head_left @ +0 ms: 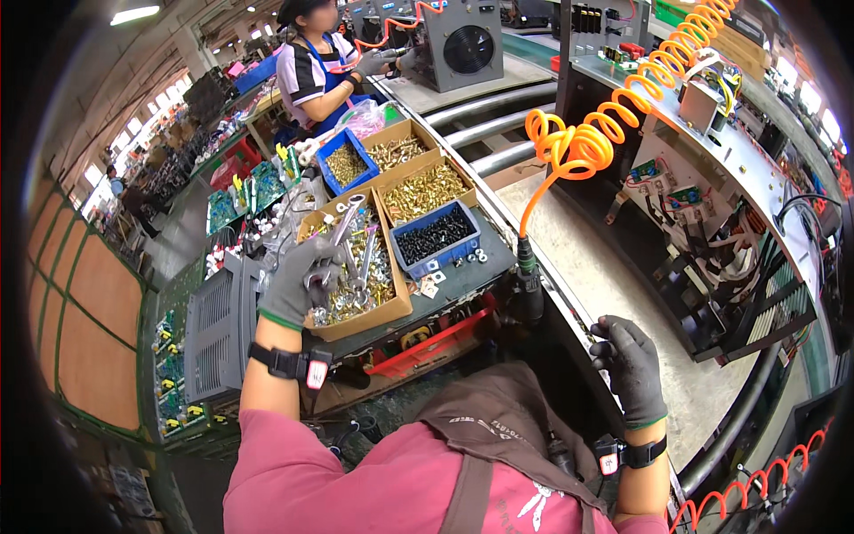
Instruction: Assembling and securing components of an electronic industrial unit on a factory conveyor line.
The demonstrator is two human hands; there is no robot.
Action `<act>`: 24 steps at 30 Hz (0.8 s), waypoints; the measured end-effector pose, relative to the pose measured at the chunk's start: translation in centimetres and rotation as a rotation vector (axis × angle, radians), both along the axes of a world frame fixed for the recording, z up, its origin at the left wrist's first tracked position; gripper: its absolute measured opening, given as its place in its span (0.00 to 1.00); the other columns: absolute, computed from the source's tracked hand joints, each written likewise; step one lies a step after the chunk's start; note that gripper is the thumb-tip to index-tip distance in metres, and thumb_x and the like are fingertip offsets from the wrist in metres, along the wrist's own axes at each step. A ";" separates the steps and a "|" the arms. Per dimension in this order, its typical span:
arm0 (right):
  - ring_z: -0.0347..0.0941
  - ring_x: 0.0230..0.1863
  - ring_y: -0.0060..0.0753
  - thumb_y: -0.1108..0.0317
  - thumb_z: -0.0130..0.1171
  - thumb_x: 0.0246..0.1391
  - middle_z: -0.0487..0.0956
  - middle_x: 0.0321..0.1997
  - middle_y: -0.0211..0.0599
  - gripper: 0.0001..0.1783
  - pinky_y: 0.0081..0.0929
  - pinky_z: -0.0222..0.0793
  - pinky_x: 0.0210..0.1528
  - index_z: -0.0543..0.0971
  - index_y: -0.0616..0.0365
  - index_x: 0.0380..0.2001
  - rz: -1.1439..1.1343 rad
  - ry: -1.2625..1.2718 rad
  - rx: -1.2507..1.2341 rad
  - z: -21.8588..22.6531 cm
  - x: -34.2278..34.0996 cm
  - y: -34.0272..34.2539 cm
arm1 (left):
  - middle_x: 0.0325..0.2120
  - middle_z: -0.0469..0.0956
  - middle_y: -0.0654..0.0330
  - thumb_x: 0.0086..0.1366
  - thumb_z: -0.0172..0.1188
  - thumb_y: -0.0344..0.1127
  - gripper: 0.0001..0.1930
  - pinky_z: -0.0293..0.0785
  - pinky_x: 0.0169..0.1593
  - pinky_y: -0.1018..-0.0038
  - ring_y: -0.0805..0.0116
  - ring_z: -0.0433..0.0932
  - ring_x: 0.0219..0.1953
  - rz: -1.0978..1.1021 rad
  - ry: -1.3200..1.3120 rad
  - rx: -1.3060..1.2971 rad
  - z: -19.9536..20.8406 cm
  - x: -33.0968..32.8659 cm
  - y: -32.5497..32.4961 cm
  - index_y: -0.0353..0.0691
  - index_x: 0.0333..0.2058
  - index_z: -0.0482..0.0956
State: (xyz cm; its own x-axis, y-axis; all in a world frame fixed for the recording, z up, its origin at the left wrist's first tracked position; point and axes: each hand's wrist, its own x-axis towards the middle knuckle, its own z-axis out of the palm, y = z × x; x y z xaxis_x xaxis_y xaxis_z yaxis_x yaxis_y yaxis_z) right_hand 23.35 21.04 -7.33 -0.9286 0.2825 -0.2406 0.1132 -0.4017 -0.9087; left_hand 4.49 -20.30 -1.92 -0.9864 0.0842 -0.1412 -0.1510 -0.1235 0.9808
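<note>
My left hand (305, 278), in a grey glove, reaches into a cardboard box (363, 322) of loose bolts, nuts and washers. Its fingers are curled beside a wrench (345, 222); whether they grip it or some small fasteners is hidden. Another wrench (366, 256) lies on the bolts just right of the fingers. My right hand (630, 367), gloved alike, hovers by the long metal edge at the right, fingers bent in toward the thumb. What they hold, if anything, is too small to make out. A black power screwdriver (529, 289) hangs between the hands from a coiled orange hose (569, 147).
Brass screws fill another cardboard box (427, 191); black screws fill a blue bin (436, 238). A red tray (431, 343) sits under the bench. At right stands an open machine chassis (703, 214) with wiring. A co-worker (316, 76) handles a grey fan-fitted unit (458, 49) farther off.
</note>
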 end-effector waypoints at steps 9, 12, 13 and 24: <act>0.75 0.33 0.23 0.62 0.52 0.66 0.79 0.43 0.39 0.15 0.20 0.72 0.33 0.76 0.63 0.47 -0.310 0.218 0.185 1.0 2.1 2.4 | 0.24 0.79 0.52 0.57 0.49 0.32 0.22 0.70 0.15 0.79 0.70 0.76 0.16 -0.420 -0.059 0.088 2.8 5.9 12.5 0.32 0.51 0.70; 0.75 0.32 0.21 0.62 0.51 0.67 0.80 0.41 0.37 0.14 0.19 0.70 0.32 0.77 0.62 0.45 -0.610 0.360 0.318 2.6 4.8 4.5 | 0.26 0.80 0.52 0.71 0.44 0.43 0.23 0.68 0.14 0.80 0.71 0.75 0.15 -0.731 -0.274 0.061 1.8 6.3 17.8 0.33 0.57 0.68; 0.75 0.32 0.21 0.63 0.51 0.67 0.80 0.40 0.36 0.14 0.19 0.69 0.32 0.77 0.62 0.45 -0.704 0.369 0.354 3.3 5.9 5.1 | 0.26 0.80 0.53 0.72 0.43 0.44 0.23 0.68 0.14 0.81 0.71 0.74 0.14 -0.783 -0.337 0.116 1.1 6.7 19.7 0.33 0.58 0.68; 0.74 0.43 0.18 0.63 0.50 0.68 0.78 0.45 0.31 0.17 0.18 0.70 0.46 0.74 0.61 0.53 -1.182 0.313 0.675 5.6 10.7 11.4 | 0.35 0.77 0.59 0.69 0.54 0.39 0.22 0.80 0.30 0.79 0.71 0.80 0.31 -1.156 -0.352 0.026 -6.1 9.0 34.5 0.36 0.58 0.66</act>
State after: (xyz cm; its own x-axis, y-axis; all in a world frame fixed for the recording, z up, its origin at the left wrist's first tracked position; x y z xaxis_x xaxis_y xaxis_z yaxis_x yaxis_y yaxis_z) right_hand 34.00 32.39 -1.71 -0.0510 0.9038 0.4248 -0.2223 0.4044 -0.8872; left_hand 13.45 14.21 -8.04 -0.2343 0.8982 -0.3720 -0.4436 0.2418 0.8630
